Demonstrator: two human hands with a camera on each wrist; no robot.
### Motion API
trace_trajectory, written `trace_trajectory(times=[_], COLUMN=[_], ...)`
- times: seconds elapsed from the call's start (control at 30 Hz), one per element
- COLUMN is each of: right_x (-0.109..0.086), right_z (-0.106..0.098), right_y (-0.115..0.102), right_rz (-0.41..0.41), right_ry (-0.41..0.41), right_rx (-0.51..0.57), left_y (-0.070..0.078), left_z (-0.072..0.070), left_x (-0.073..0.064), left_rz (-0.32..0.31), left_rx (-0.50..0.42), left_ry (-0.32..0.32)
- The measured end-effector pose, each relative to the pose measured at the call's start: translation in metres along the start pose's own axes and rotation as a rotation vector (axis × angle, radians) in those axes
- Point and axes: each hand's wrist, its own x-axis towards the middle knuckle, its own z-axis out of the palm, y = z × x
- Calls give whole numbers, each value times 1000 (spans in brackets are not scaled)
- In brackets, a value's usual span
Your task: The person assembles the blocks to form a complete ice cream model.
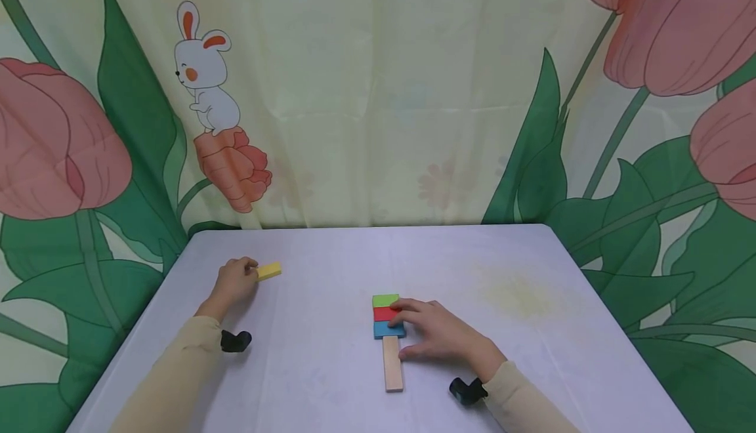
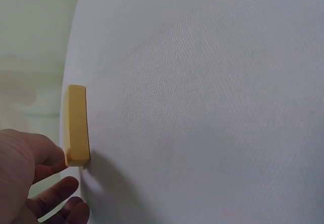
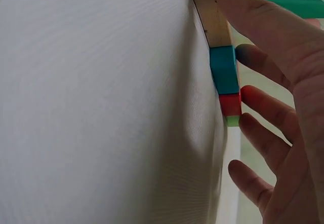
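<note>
On the left of the head view, my left hand (image 1: pixel 237 280) is at the near end of a yellow block (image 1: pixel 269 271) and pinches it. The left wrist view shows that yellow block (image 2: pixel 77 125) with its end at the fingers, other fingertips (image 2: pixel 66 188) apart below. My right hand (image 1: pixel 443 334) rests over a row of blocks with spread, slightly bent fingers. Its fingertips touch the red block (image 1: pixel 384 314) and blue block (image 1: pixel 386 330). The thumb is beside the plain wooden block (image 1: pixel 392 367). A green block (image 1: pixel 385 300) tops the row.
A white cloth covers the table (image 1: pixel 319 354), with a yellowish stain (image 1: pixel 522 295) on the right. Behind its far edge hangs a curtain (image 1: pixel 366 92) printed with tulips and a rabbit. Black wrist devices (image 1: pixel 468 391) show near both sleeves.
</note>
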Motion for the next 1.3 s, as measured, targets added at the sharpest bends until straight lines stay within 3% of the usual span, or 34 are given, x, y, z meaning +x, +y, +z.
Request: trace_trajectory(times=[0.23, 0.43, 0.7, 1.3], right_x=[1, 1, 4, 3], right_z=[-2, -1, -2, -1], right_y=[-5, -4, -5, -6], right_rz=[17, 11, 18, 27], right_ry=[-6, 4, -1, -6], right_rx=[8, 8, 9, -4], left_y=[-1, 7, 15, 59], left_z=[6, 7, 12, 39], left_x=[5, 7, 13, 18], left_rz=[29, 23, 64, 61], left_rx=[41, 71, 67, -26], left_ry=[38, 41, 39, -7])
